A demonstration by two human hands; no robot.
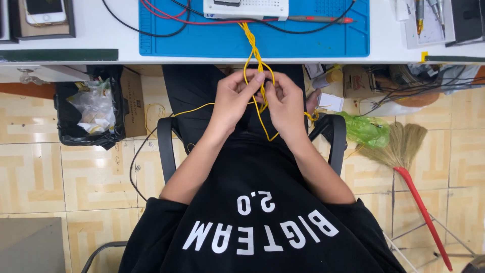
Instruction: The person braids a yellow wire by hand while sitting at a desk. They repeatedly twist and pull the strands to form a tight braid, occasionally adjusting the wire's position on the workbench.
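Both my hands meet over my lap, just below the desk edge. My left hand (233, 98) and my right hand (285, 103) pinch thin yellow wires (251, 43) between their fingertips. The wires run twisted together up across a blue work mat (313, 43) to a white breadboard (246, 8) on the desk. Below my fingers the wire forms a loop that hangs to about my waist. One strand trails off to the left past the chair's armrest (164, 146).
A black bin (88, 108) with rubbish stands under the desk at left, beside a cardboard box (132, 101). A broom with a red handle (419, 202) lies on the tiled floor at right, near a green plastic bag (366, 129). A phone (44, 10) rests on the desk's far left.
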